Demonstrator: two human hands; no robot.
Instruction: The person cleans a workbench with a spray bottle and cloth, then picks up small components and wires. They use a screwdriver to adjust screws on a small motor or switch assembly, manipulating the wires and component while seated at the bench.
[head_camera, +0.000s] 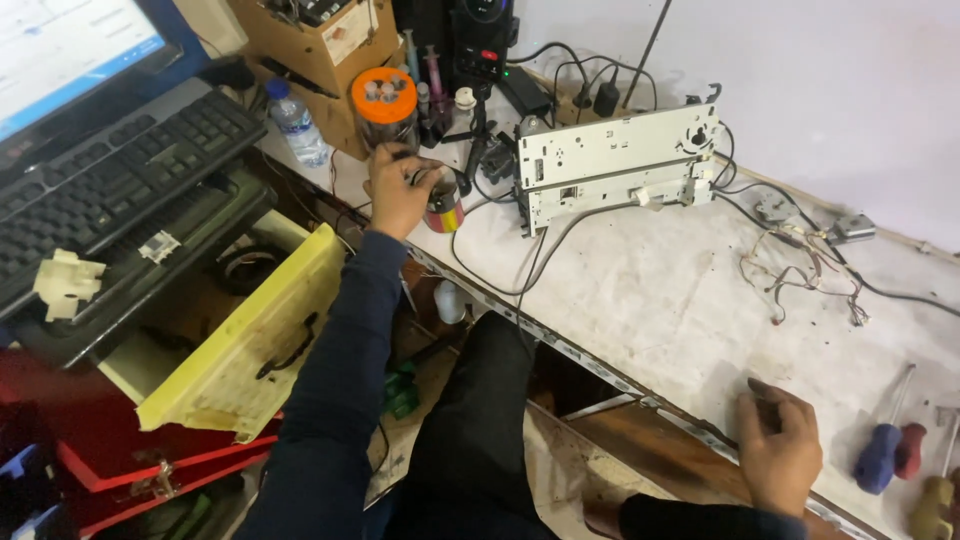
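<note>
Reaching across the bench (650, 300) with the left hand (397, 190), fingers (380, 160) curled against the foot of a clear jar with an orange lid (385, 105), which stands upright near the bench's far left corner. Touching the same hand on its right side, a small can (445, 212) banded red, yellow and dark; cannot tell whether the fingers grip the jar or only press on it. Just behind the jar, a brown cardboard box (315, 50) with a pale rectangular label on its front face, and beside that a small clear water bottle (297, 125) with a blue cap and a pale wrapper. Right of the jar, a white metal chassis (615, 170) lying on its long edge, wires trailing from it. Resting flat at the bench's near edge, well apart, the right hand (785, 450), fingers loose and holding nothing. Near it, screwdrivers with blue, red and yellow handles (890, 455). Off to the left, a black keyboard (120, 175) and an open yellowed drawer (250, 340).
</note>
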